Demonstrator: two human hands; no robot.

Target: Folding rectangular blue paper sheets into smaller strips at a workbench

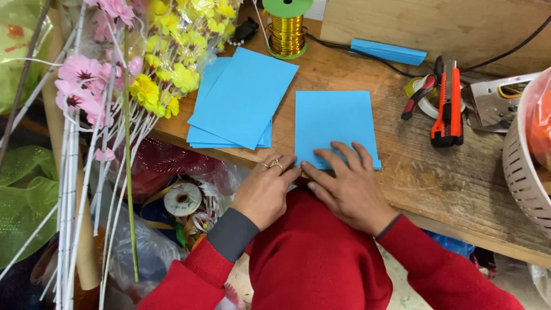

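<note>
A blue paper sheet (333, 120) lies flat on the wooden table (436, 183) in front of me. My left hand (265, 192), with rings on it, pinches the sheet's near left corner at the table edge. My right hand (347, 186) rests spread on the sheet's near edge, fingers flat on the paper. To the left lies a stack of blue sheets (241, 100), fanned at an angle. Both sleeves are red.
A spool of gold wire (287, 28) stands at the back. A folded blue strip (389, 51), an orange utility knife (449, 103), a tape roll (426, 100) and a white basket (525, 166) sit to the right. Artificial pink and yellow flowers (138, 74) stand at the left.
</note>
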